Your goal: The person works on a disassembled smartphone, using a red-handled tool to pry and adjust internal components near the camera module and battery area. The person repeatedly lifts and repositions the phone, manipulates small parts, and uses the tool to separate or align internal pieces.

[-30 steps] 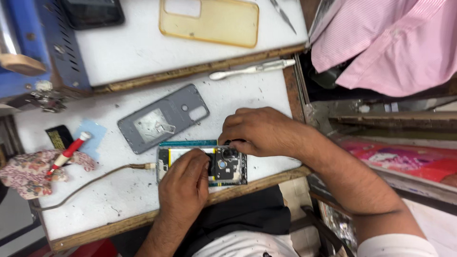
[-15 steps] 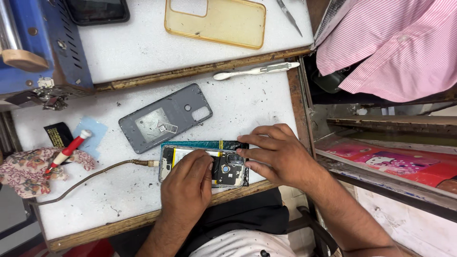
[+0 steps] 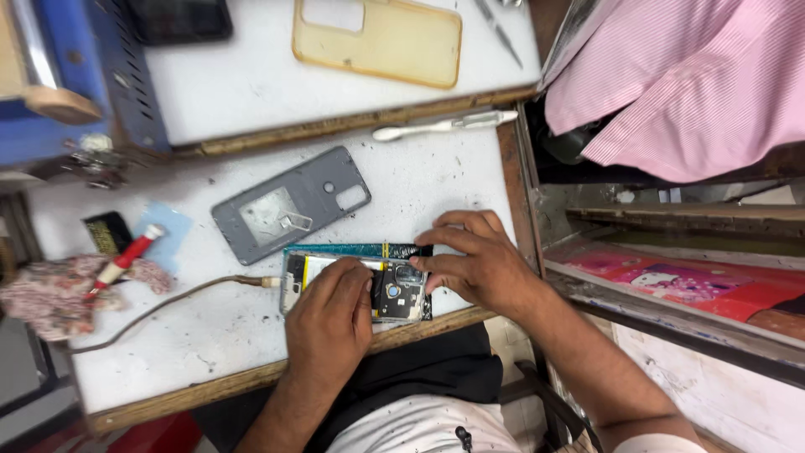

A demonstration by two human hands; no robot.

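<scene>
Pressing down on an opened phone near the white table's front edge, the left hand lies flat over its middle, fingers together and gripping nothing. The right hand pinches the phone's right end, fingers curled on its edge. A cable plugs into the left end. Just behind lies a grey back cover. Farther back rests a yellowish clear case. At far left, a small black-and-yellow label sits beside a red-handled tool.
</scene>
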